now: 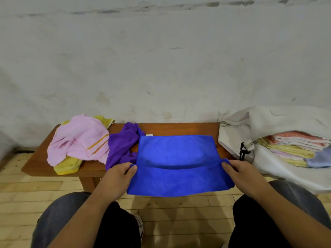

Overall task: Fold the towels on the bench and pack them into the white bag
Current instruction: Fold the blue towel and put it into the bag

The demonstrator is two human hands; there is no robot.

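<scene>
Head view: a person sits facing a wooden bench (161,128) set against a pale wall, knees at the near edge of the frame.
Blue towel (176,158): spread mid-bench, its near part draped over the front edge toward the person, a fold line running between the two hands.
Left hand (118,176): fingers and thumb pinched on the towel's left edge at the fold.
Right hand (240,173): thumb and curled fingers clamped on the towel's right edge at the fold.
Purple towel (121,147): crumpled just left of the blue one, touching it.
Pink towel (80,138): bunched at the bench's left end, lying over a yellow towel (67,165).
White bag (286,120): at the right end, unzipped, with folded towels (295,145) stacked inside.
Floor (26,183): light wooden boards.
</scene>
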